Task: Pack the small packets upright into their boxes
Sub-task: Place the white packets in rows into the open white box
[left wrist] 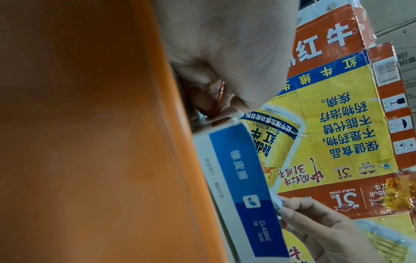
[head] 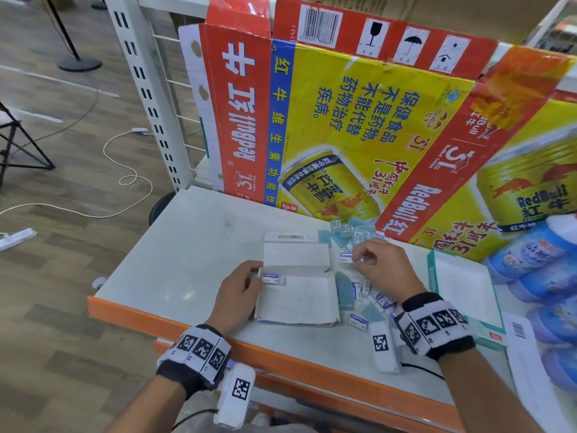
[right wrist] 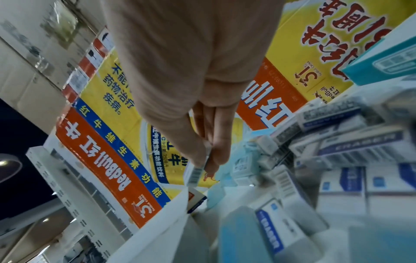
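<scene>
From the head view, an open white box (head: 298, 295) lies on the white counter (head: 187, 245) close to its orange front edge, lid flap folded back toward the far side; the left hand (head: 239, 292) rests at the box's left end, thumb and fingers pinching a small blue-and-white packet (head: 273, 279) that sits at the box's left inner end; the right hand (head: 385, 267) hovers just right of the box, fingertips pinching another small packet (head: 346, 257) above the counter; a loose pile of packets (head: 368, 295) spreads under and beside that hand, with more near the flattened Red Bull cardboard (head: 343, 120) standing along the counter's back edge; a teal-edged box (head: 465, 289) lies toward the right side, beside blue wrapped packs (head: 537, 254) at the right edge.

From the left wrist view, the left hand (left wrist: 225, 58) curls its fingers at the top end of the box (left wrist: 238, 178), whose blue-and-white side runs along the orange counter edge (left wrist: 90, 142); what the fingers hold is mostly hidden; the right hand (left wrist: 326, 227) shows beyond.

From the right wrist view, the right hand (right wrist: 198, 99) pinches a barcoded packet (right wrist: 194, 173) between thumb and fingers, above the box's white flap (right wrist: 166, 222); the piled packets (right wrist: 337, 151) lie blurred at the right.
</scene>
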The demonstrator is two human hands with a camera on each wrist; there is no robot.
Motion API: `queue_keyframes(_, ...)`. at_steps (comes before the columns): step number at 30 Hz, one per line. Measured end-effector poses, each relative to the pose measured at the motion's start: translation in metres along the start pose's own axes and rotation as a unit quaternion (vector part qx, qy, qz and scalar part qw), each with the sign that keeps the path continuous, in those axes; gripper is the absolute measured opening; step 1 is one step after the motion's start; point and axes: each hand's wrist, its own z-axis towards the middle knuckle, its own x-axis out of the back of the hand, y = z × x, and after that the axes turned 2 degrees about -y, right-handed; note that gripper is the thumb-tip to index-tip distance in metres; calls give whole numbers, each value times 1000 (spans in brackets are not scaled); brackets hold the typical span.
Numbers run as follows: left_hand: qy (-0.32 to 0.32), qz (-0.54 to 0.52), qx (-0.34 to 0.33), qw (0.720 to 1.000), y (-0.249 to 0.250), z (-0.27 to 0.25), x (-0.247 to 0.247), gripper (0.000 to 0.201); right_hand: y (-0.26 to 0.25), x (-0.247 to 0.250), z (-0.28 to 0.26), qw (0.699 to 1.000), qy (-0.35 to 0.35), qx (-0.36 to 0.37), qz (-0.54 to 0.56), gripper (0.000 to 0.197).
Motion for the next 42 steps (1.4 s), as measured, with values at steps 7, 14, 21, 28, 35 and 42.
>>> queue_keyframes(7, 1, -6, 8, 1000, 2, -2, -1, 28, -23, -19, -13, 996, -41, 77, 4, 6)
queue_keyframes(14, 6, -6, 13, 1000, 2, -2, -1, 30, -44, -51, -7, 977, -125, 137, -106, 7)
queue_keyframes(21, 7, -3, 8, 1000, 3, -1, -1, 30, -54, -65, -2, 956, -167, 124, -205, 12)
queue_keyframes(28, 4, -4, 14, 1000, 3, -1, -1, 29, -60, -73, -5, 949, -172, 114, -239, 15)
queue_keyframes(35, 7, -6, 4, 1000, 5, -1, -1, 29, -55, -72, -11, 955, -146, 114, -232, 20)
queue_keyframes(42, 5, 0, 2, 1000, 5, -2, -1, 28, -55, -74, -15, 940, -166, 210, -211, 33)
